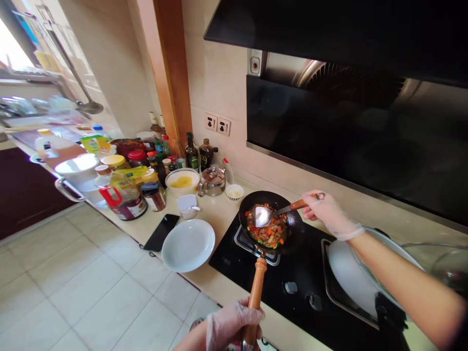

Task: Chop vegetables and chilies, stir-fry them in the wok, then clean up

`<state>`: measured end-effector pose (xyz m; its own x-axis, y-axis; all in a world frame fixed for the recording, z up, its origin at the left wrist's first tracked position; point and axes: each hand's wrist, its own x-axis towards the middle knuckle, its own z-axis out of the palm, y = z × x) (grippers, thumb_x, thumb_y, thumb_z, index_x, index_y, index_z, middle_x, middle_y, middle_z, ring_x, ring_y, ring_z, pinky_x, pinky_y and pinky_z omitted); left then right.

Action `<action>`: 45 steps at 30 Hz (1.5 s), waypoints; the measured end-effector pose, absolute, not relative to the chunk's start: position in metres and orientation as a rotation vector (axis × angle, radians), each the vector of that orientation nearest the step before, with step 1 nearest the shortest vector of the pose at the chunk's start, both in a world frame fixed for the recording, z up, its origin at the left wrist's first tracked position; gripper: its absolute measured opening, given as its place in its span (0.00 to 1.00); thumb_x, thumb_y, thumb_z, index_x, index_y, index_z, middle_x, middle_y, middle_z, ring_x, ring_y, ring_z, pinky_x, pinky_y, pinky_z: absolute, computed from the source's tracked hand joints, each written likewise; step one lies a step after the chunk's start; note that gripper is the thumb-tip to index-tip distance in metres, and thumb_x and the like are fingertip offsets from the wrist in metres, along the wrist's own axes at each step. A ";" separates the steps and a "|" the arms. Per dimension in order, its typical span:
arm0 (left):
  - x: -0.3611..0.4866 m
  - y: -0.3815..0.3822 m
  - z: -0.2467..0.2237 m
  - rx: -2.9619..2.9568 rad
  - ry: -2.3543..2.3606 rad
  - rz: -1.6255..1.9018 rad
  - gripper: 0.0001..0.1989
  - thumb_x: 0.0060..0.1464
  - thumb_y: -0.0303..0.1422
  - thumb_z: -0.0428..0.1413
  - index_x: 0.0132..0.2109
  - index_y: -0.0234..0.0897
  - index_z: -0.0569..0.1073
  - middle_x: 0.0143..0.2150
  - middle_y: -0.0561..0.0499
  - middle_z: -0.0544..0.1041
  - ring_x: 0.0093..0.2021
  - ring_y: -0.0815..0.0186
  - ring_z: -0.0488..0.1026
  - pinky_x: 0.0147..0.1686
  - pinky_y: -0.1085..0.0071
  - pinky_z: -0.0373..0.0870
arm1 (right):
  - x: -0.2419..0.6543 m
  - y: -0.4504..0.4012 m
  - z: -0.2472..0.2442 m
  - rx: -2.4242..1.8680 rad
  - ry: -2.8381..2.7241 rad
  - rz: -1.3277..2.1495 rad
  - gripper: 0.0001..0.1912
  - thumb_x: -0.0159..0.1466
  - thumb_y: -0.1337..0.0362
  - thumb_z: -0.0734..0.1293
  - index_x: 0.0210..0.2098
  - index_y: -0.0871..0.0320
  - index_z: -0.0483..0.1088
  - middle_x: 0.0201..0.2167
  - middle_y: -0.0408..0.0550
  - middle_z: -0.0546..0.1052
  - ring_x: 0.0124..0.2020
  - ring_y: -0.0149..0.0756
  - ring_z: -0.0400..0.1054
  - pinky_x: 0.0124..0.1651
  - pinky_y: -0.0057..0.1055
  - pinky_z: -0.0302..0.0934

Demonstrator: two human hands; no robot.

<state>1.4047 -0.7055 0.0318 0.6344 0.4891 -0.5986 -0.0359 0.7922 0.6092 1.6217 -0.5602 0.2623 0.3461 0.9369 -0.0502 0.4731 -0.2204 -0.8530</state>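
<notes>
My left hand, in a clear plastic glove, is wrapped round the wooden handle of a black wok. The wok sits over the left burner of the black stove. Chopped meat with orange, red and green vegetable pieces lies in it. My right hand, gloved too, is closed on the wooden handle of a metal ladle. The ladle's shiny bowl rests on the food at the wok's left side. Left of the stove stands a white plate with nothing on it.
A large pot stands on the right burner under my right forearm. Left of the wok are a small bowl, a glass teapot, a phone and several jars and bottles. The range hood hangs above the stove.
</notes>
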 end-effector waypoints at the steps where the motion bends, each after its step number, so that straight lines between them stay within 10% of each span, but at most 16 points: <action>1: 1.404 -0.706 0.029 0.599 0.824 0.323 0.22 0.40 0.41 0.61 0.40 0.36 0.64 0.24 0.50 0.75 0.20 0.67 0.70 0.19 0.75 0.62 | 1.619 -0.559 0.264 -1.825 -1.257 0.736 0.06 0.57 0.61 0.65 0.31 0.58 0.68 0.14 0.41 0.72 0.14 0.28 0.67 0.17 0.21 0.61; 45: 1.399 -0.700 0.024 0.638 0.746 0.311 0.24 0.40 0.44 0.62 0.41 0.34 0.66 0.26 0.48 0.75 0.22 0.67 0.71 0.21 0.75 0.62 | 1.608 -0.570 0.243 -1.734 -1.271 0.770 0.08 0.58 0.58 0.63 0.32 0.57 0.68 0.16 0.40 0.71 0.16 0.29 0.68 0.21 0.23 0.63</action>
